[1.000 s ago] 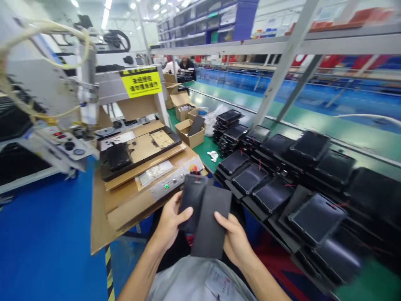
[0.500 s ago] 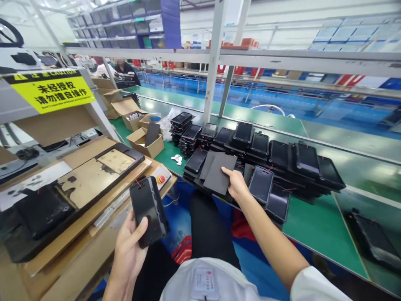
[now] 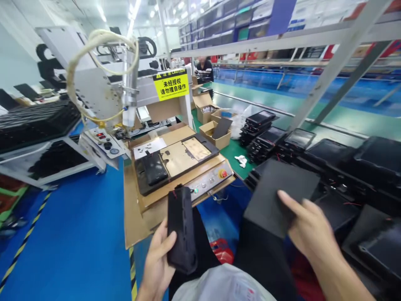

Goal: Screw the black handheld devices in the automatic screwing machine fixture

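My left hand (image 3: 158,263) grips a black device housing (image 3: 181,228) by its lower part, edge-on and upright over my lap. My right hand (image 3: 308,228) holds a flat dark grey sheet (image 3: 277,196), fingers on top of it, beside the rows of black devices (image 3: 338,167) on the green bench. In front of me stands a cardboard-covered machine table with a black fixture tray (image 3: 175,161), and one black device (image 3: 153,169) lies in the tray's left pocket.
A dispensing head with a pale hose (image 3: 128,90) hangs above the tray, under a yellow caution sign (image 3: 171,83). A control strip with a red button (image 3: 222,172) lines the table's front. Open cardboard boxes (image 3: 216,133) and stacked devices (image 3: 258,127) sit behind. Another person (image 3: 205,69) works far off.
My view swung left toward the machine. My left hand turned the housing edge-on. My right hand drew the grey sheet back from the device rows toward me.
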`<state>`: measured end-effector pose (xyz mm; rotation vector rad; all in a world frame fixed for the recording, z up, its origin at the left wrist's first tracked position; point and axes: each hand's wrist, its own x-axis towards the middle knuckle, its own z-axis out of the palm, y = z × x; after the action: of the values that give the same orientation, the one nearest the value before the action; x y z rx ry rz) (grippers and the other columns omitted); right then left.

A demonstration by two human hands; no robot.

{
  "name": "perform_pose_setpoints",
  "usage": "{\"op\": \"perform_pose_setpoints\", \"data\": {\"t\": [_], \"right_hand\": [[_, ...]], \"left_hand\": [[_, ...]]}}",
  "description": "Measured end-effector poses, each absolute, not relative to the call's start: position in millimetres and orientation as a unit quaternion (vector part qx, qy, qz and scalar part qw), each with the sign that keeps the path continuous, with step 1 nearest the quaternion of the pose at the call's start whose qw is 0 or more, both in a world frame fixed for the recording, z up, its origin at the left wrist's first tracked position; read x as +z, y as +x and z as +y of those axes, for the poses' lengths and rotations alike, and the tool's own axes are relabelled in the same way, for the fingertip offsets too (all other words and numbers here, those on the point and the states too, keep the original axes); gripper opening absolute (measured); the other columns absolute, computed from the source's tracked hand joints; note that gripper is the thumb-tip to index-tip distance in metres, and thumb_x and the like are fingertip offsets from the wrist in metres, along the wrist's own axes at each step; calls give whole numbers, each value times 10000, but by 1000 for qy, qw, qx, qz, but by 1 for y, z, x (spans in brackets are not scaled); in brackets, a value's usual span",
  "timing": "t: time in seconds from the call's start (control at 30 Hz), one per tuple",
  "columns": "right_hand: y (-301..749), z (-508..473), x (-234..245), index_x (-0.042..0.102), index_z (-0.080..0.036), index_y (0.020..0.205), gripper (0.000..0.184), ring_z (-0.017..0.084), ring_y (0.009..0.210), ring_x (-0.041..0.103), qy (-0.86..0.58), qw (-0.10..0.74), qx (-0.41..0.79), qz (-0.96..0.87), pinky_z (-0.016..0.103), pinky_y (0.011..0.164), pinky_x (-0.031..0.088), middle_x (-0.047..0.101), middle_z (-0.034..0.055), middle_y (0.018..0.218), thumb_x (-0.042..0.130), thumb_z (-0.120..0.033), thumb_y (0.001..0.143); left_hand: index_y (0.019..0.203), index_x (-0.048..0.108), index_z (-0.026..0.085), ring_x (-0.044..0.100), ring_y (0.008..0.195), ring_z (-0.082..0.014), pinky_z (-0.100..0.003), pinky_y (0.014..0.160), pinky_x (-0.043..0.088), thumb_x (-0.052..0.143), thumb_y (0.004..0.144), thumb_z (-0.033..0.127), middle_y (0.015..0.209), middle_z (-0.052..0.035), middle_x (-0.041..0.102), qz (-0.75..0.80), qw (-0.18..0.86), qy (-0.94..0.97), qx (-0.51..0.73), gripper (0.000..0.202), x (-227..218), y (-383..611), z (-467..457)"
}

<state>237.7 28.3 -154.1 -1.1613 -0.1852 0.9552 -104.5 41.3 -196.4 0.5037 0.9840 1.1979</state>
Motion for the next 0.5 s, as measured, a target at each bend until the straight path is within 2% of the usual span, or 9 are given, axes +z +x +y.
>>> {"op": "perform_pose_setpoints", "data": {"t": [0.07,0.13,0.2,0.27,0.33,0.4,0.5], "right_hand": [[205,65,-141,782,-137,1117,467,418,1076,752,-476,607,628,-103,568,951,621,781,211,1149,910,-332,713],[171,112,-129,743,-80,1181,439,375,1095,753,-347,524,765,-140,505,985,612,764,233,1186,804,-352,843],[138,162,-118,687,-70,1262,392,315,1162,733,-223,508,811,-186,440,1016,596,730,218,1283,669,-312,953],[107,207,-111,667,-80,1226,330,270,1000,775,-207,455,843,-199,430,909,636,761,206,1182,579,-314,1011],[80,241,-107,657,-85,1145,265,231,785,773,-241,415,853,-204,400,760,662,784,180,1022,514,-280,1036],[59,261,-106,647,-77,1086,223,209,672,746,-279,383,855,-208,349,663,657,780,157,901,500,-236,1031],[41,273,-105,641,-61,1082,176,214,646,743,-311,351,853,-229,335,635,661,771,145,825,540,-183,1004]], "left_hand": [[1151,790,229,758,795,-273,-329,633,651,884,746,423,1020,-104,793,439,671,213,558,459,-188,-130,37],[1144,786,203,747,753,-256,-317,611,648,814,809,466,955,-118,786,411,672,203,581,427,-175,-150,42],[1155,776,189,766,916,-280,-344,748,674,731,878,474,1069,-148,784,371,658,201,623,400,-157,-163,57],[1133,769,168,694,1221,-349,-440,961,641,650,935,478,1316,-194,721,327,636,220,663,387,-141,-173,79],[1078,764,130,553,1408,-400,-521,1088,560,596,964,464,1491,-237,602,293,624,246,682,391,-131,-183,104],[1067,760,104,530,1429,-404,-519,1114,536,595,964,416,1506,-262,580,290,620,242,688,368,-128,-191,127],[1172,745,84,609,1355,-374,-469,1081,569,606,967,341,1418,-247,657,349,600,209,690,358,-131,-194,151]]}}
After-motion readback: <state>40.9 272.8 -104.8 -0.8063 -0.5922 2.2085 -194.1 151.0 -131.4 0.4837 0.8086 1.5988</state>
